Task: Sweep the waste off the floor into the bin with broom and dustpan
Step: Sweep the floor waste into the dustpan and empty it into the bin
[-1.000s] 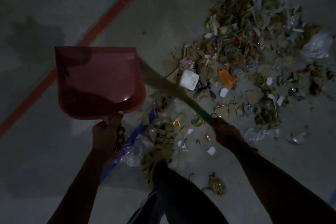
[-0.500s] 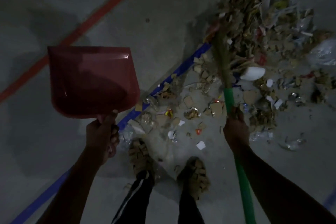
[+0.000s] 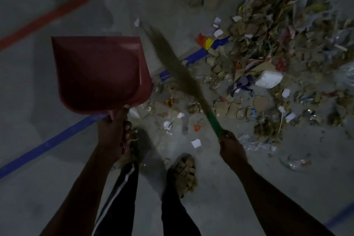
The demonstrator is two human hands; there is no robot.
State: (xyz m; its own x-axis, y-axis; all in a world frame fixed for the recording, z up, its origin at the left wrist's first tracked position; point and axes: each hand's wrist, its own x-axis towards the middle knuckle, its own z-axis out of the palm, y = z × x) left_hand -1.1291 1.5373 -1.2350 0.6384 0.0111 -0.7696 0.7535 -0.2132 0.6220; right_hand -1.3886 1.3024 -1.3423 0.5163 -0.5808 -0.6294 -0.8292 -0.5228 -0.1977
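My left hand [image 3: 113, 132] grips the handle of a red dustpan [image 3: 97, 74], held above the floor with its mouth pointing away from me; it looks empty. My right hand [image 3: 230, 145] holds a broom [image 3: 178, 67] by its green handle, the blurred bristle end slanting up-left just right of the dustpan. A wide heap of waste [image 3: 272, 48], cardboard scraps, paper and plastic, covers the floor at right. Loose bits [image 3: 195, 142] lie scattered in front of my feet. No bin is in view.
The grey concrete floor carries a red line [image 3: 63, 11] at upper left and a blue line [image 3: 47, 143] running diagonally under the dustpan. My two sandalled feet [image 3: 183, 174] stand at the bottom middle. A crumpled clear plastic [image 3: 295, 161] lies at lower right.
The broom swung from pointing straight ahead into the heap back to the left, its bristles now beside the dustpan. The dustpan stayed raised. The view shifted slightly.
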